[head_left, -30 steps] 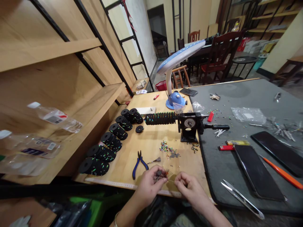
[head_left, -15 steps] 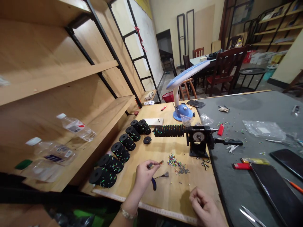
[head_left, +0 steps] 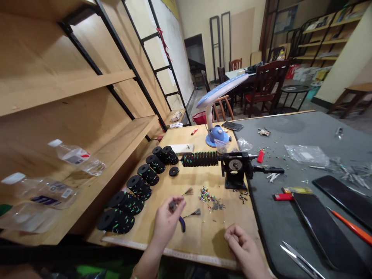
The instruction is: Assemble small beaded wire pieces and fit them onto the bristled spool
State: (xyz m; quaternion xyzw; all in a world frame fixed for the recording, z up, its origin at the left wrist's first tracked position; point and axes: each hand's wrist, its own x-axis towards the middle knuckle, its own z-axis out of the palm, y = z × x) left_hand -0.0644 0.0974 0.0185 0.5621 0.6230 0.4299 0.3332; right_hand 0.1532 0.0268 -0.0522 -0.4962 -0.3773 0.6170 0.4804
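My left hand (head_left: 167, 217) is closed over the wooden tabletop, thumb against the fingers. Something small and dark shows among its curled fingers, too unclear to name. Beyond its fingertips lies a thin tuft of fine strands (head_left: 189, 191). A second tuft (head_left: 197, 212) lies to its right, near a curved dark-blue handle (head_left: 182, 224) partly hidden by the hand. My right hand (head_left: 241, 242) is closed in a pinch near the front of the table; what it holds, if anything, is hidden. Between and beyond the hands is a pile of coloured beads (head_left: 205, 194) beside small grey pieces (head_left: 217, 205).
Black foam spools (head_left: 116, 220) stand in a row at left. A black hand-cranked winder (head_left: 235, 170) carries a stack of discs (head_left: 200, 159); a blue lamp (head_left: 217, 135) stands behind. Scissors (head_left: 299, 257), phones (head_left: 316, 228) and a red lighter (head_left: 283, 197) lie on the grey mat at right.
The view has shifted to the right. My left hand has drawn back slightly from the far tuft, which now shows more fully. My right hand stays closed in about the same place.
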